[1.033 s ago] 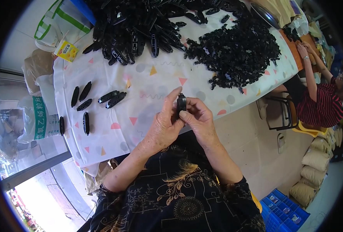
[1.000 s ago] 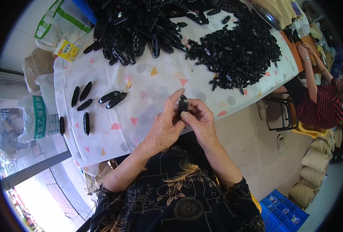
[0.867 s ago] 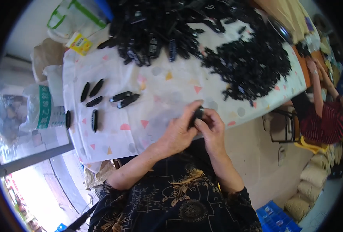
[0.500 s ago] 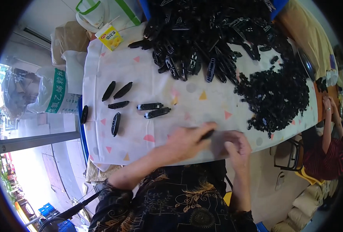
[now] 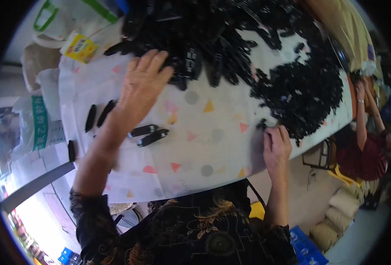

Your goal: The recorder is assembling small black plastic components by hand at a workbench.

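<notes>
My left hand (image 5: 143,84) is stretched out over the near left edge of a big heap of long black plastic parts (image 5: 191,62). Its fingers are extended and slightly apart, and nothing shows in them. At the near edge of a pile of tiny black pieces (image 5: 308,99), my right hand (image 5: 276,143) is closed in a pinch. A small black piece (image 5: 262,124) shows at its fingertips. Two long black parts with pale ends (image 5: 153,138) lie side by side right of my left forearm. More long black parts (image 5: 91,118) lie left of it; the forearm covers others.
A patterned white cloth (image 5: 195,163) covers the table. A yellow carton (image 5: 80,47) and a green-trimmed white bag (image 5: 54,26) are at the back left. Plastic bags (image 5: 41,119) stand off the left edge. Another person (image 5: 363,145) sits at the far right.
My left hand has gone from the front of the table to the large heap, away from my right hand. The dark piece it held no longer shows. My right hand has closed beside the tiny pieces.
</notes>
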`<state>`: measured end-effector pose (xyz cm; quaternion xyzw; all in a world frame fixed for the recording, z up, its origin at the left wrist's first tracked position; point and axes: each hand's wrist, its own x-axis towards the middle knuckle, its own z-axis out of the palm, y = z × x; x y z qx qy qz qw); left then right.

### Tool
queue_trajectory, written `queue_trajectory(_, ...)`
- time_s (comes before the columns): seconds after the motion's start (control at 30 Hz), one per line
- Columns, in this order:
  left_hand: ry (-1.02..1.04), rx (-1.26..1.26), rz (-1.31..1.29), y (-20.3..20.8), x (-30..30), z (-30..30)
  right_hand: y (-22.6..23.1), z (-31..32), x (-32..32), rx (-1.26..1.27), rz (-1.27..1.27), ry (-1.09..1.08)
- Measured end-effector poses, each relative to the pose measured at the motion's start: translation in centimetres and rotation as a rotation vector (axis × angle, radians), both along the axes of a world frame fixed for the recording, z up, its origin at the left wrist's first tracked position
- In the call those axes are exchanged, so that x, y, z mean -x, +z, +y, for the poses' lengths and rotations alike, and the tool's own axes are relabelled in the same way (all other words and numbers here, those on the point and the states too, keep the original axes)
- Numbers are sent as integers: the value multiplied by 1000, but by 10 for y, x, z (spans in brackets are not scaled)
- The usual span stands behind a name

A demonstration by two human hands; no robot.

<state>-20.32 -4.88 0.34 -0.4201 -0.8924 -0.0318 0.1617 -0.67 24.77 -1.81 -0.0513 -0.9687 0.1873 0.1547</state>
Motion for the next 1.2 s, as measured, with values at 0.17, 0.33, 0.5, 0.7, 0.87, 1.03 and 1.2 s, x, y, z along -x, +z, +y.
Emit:
queue_trajectory(0.17,-74,44,33,5,-7,-4,-3,1,-5,283,-28,-73)
queue_trajectory(0.33,221,-460,-593,5,-48,5,-1,2,-14,1771,25,-194)
queue_trajectory(0.5,170,-932,-1628,-1,-110,47,-7,-16,-28,2182,-91,-97)
queue_trajectory(0.7,164,-964,-1824,-2,-161,88,-5,-32,-49,2317,-157,-66)
queue_trajectory(0.87,139,-928,-1825,-1,-176,99,-1,-33,-62,2210,-182,-121)
queue_trajectory(1.03,62,-808,-1641,-6,-190,106,1,-37,-71,1852,-132,-42)
queue_trajectory(1.2,73,-789,-1542,0,-204,108,6,-33,-80,1575,-174,-37)
